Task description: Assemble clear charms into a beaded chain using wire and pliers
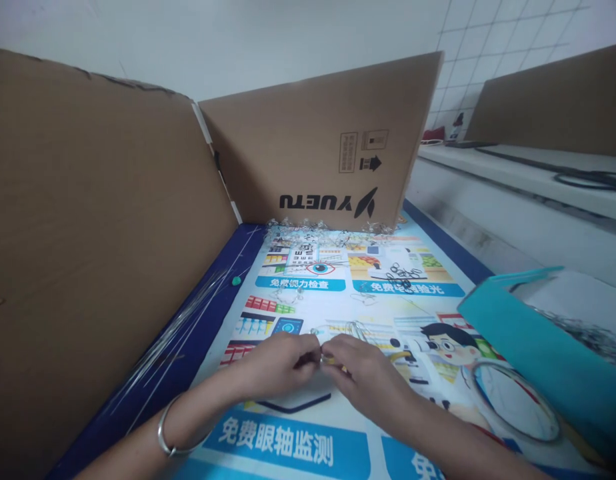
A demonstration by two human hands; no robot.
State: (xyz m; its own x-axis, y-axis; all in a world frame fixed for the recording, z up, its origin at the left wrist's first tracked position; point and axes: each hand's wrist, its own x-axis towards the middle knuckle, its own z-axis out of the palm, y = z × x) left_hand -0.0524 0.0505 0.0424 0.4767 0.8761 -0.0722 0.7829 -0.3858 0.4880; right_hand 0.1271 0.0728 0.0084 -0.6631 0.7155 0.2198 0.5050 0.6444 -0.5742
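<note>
My left hand (283, 363) and my right hand (361, 367) meet fingertip to fingertip over the printed sheet. Both are closed in a pinch around a small shiny piece of wire (323, 359), mostly hidden by the fingers. Just beyond them lie a few loops of thin wire (357, 329). Farther back are more small bent wire pieces (293, 293) and a heap of dark wire rings (403, 275). A bundle of long straight wires (181, 313) rests at the left on the dark blue border.
Cardboard panels (88, 220) stand at the left and back (308, 147), with clear tangled bits along the back one's foot. At the right are a teal box (543, 333) holding wire pieces and a coil of wire (515, 400). A small green lump (236, 281) lies left.
</note>
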